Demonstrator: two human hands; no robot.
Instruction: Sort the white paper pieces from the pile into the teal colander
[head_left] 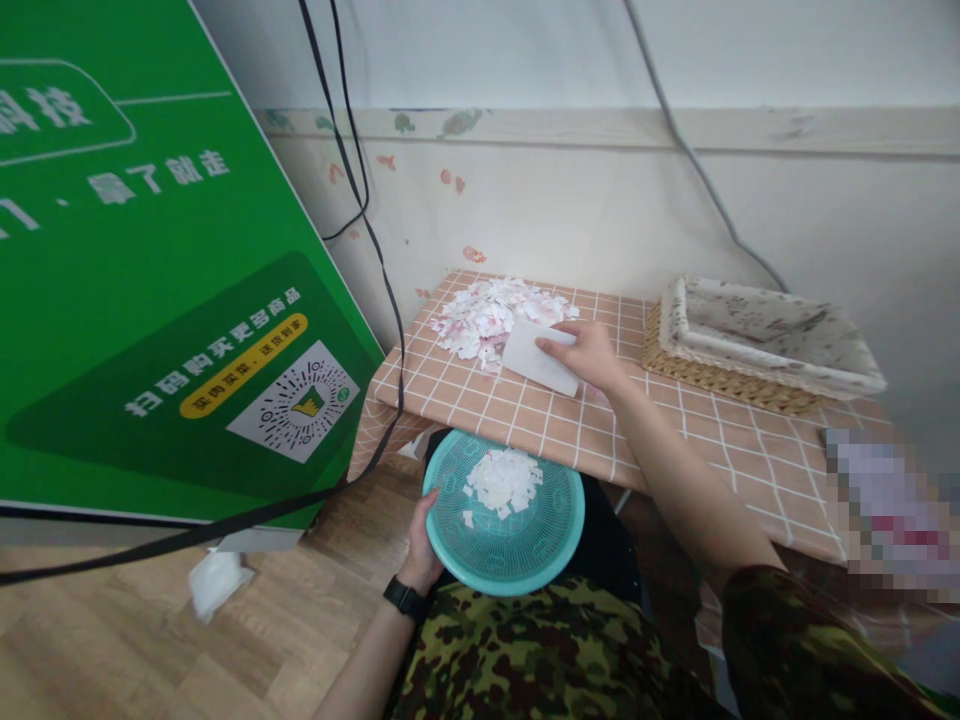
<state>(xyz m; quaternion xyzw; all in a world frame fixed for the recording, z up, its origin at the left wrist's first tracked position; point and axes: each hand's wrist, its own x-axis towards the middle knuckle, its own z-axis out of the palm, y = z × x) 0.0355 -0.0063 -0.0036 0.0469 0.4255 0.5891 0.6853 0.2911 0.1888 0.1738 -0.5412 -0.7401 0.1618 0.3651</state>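
Note:
My left hand (424, 540) grips the rim of a teal plastic colander (469, 560) in front of my lap, just below the table edge. Inside the colander lies a small heap of white paper scraps (504, 482). Over the table, my right hand (585, 352) is closed on a white sheet of paper or card (540, 358), thumb on top. The sheet's far edge meets a larger pile of torn white and pinkish paper scraps (499, 312). Whether the sheet touches the tablecloth along its whole edge I cannot tell.
A brown checked tablecloth (600, 425) covers the table against the wall. To the right stands a cloth-lined wicker basket (720, 385). A green printed panel (172, 230) rises at the left, with a black cable (384, 265) hanging before it. A white bag-like item (217, 580) lies on the floor.

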